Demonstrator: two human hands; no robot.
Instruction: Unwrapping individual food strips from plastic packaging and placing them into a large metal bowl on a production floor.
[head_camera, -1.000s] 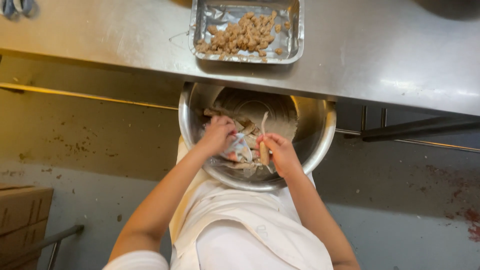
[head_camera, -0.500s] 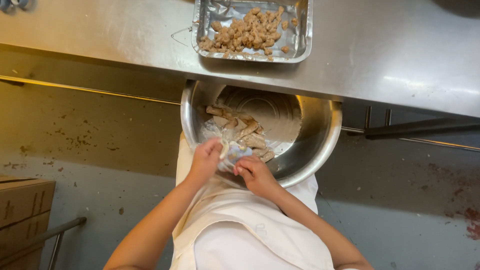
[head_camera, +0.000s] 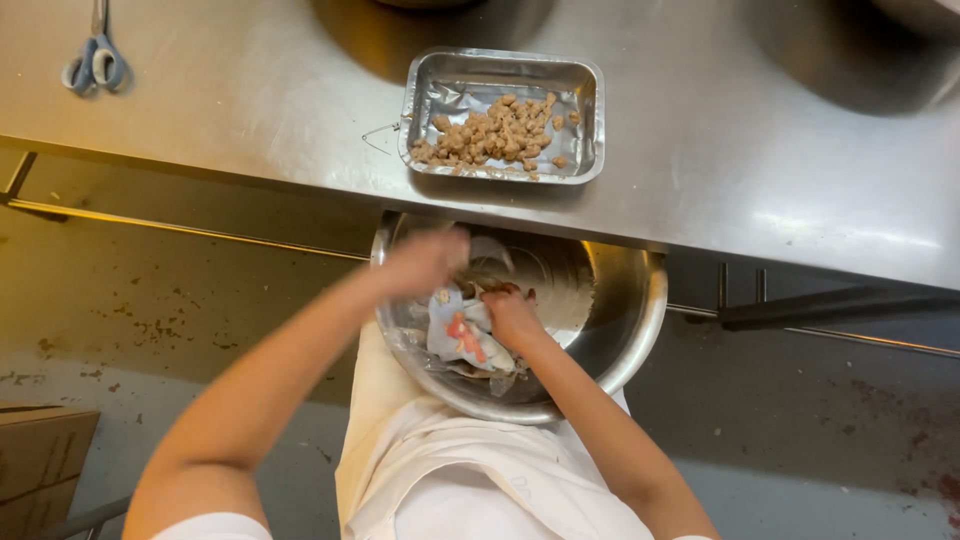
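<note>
Left hand (head_camera: 425, 262): blurred, now raised over the bowl (head_camera: 640, 330); grip unclear.
Right hand (head_camera: 512, 318): now clutching the wrapper (head_camera: 458, 332).

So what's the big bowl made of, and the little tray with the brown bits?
The bowl looks like steel: silvery, smooth, with a shiny rolled rim and soft reflections. The tray looks like thin foil, probably aluminium: bright, with crinkled walls and a folded edge. The table seems to be brushed steel too, grey and dully reflective.
</note>
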